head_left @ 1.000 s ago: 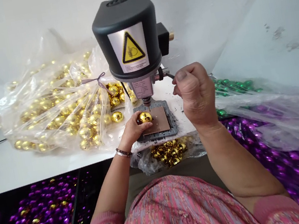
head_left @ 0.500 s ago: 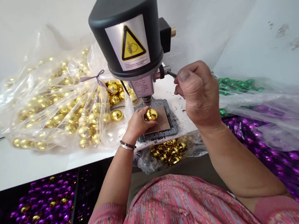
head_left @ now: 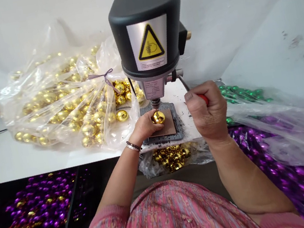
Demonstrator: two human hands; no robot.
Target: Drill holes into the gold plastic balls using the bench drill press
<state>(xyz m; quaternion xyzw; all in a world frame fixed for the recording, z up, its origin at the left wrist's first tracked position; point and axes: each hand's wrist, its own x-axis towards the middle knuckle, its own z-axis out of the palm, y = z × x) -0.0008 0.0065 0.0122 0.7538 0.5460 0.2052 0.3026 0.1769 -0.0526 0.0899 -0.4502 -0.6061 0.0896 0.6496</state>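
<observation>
My left hand (head_left: 144,126) grips a shiny gold ball (head_left: 158,117) between thumb and fingers, on a brown board (head_left: 169,126) that lies on the grey base of a drill press (head_left: 148,33). Directly above the ball is the machine's chuck (head_left: 155,103); whether the bit touches the ball I cannot tell. To the right, my right hand (head_left: 208,110) is closed around the red-knobbed feed lever (head_left: 184,84) of the press. Dark shavings surround the base.
A tied clear bag (head_left: 60,106) of gold balls lies at left, with a loose gold ball (head_left: 122,115) beside it. Gold balls (head_left: 172,157) fill a bag below the table edge. Purple balls (head_left: 42,202) sit in a black tray; green balls (head_left: 242,93) are at right.
My right hand has pulled the lever downward. The gold ball stays held in my left hand under the chuck. The whole view has shifted slightly.
</observation>
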